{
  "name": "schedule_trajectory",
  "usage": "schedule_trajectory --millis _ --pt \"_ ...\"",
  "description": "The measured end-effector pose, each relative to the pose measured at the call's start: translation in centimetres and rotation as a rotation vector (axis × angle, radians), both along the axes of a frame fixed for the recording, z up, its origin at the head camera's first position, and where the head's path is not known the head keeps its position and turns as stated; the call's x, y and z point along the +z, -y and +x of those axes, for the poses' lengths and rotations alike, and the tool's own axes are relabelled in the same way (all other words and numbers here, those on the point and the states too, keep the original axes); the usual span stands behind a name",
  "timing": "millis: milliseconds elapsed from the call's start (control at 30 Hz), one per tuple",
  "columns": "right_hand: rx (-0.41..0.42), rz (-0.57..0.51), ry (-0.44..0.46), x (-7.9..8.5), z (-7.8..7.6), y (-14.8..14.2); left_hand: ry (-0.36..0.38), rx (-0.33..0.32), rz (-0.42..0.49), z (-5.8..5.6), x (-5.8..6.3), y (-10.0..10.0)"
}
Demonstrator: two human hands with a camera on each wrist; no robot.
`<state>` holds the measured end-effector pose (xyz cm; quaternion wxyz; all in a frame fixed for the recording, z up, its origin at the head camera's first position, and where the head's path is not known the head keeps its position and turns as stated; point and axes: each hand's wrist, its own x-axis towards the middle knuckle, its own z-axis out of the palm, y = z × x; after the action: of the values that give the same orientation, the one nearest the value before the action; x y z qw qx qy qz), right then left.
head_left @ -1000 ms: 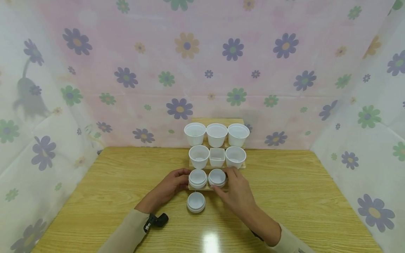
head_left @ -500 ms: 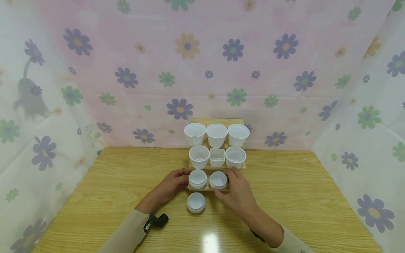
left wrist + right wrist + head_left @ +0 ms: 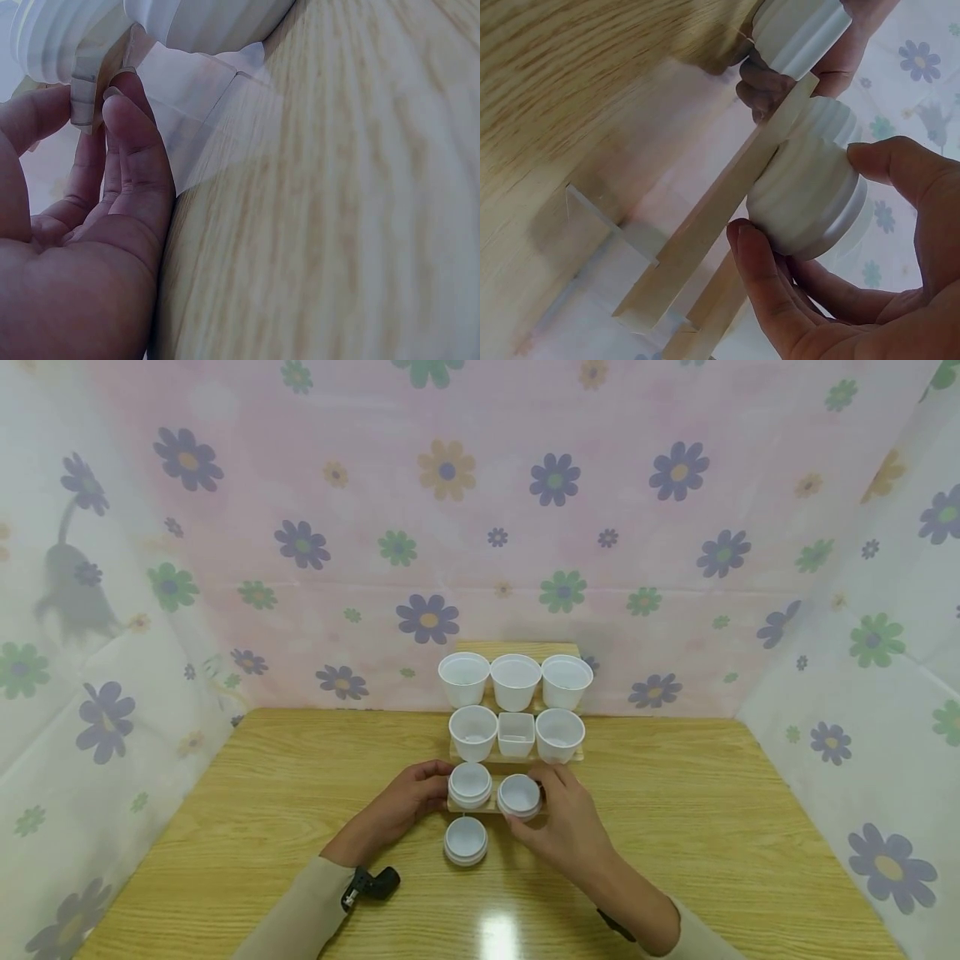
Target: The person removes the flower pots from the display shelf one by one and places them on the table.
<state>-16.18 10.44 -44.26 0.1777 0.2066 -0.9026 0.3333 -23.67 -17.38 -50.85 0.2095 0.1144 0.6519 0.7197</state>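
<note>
A tiered stand with wooden shelves (image 3: 486, 804) and clear side panels stands on the table. My left hand (image 3: 408, 796) pinches the left end of the lowest shelf (image 3: 97, 82) between thumb and fingers. My right hand (image 3: 566, 821) grips a small white ribbed pot (image 3: 519, 794) by its sides at that shelf's right part; in the right wrist view the held pot (image 3: 806, 195) is tilted, and whether it touches the board cannot be told. Another ribbed pot (image 3: 470, 783) sits at the shelf's left end, beside my left fingers.
A third ribbed pot (image 3: 466, 839) stands on the table (image 3: 315, 827) in front of the stand. The middle tier bears two round cups and a square cup (image 3: 516, 735); the top tier has larger white cups (image 3: 515, 681). A flowered cloth (image 3: 337, 610) hangs behind.
My right hand has shifted the ribbed pot a little to the right and towards me, widening its gap from the left pot. My left hand keeps its place.
</note>
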Motion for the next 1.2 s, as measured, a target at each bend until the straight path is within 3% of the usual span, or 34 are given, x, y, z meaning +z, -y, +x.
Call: schedule_trajectory --millis 267,700,1033,1200 --pt "-0.001 0.017 0.036 0.3 0.9 -0.1 -0.007 0.003 -0.014 0.0 0.0 0.2" --pt "0.036 0.033 -0.047 -0.2 2.0 -0.7 0.002 0.008 -0.014 0.0 -0.2 0.0" --pt "0.043 0.037 0.048 -0.5 2.3 -0.5 0.002 0.002 -0.012 -0.1 -0.2 0.1" --pt "0.055 0.045 0.049 -0.8 2.4 -0.3 0.001 0.006 -0.021 -0.1 -0.1 0.1"
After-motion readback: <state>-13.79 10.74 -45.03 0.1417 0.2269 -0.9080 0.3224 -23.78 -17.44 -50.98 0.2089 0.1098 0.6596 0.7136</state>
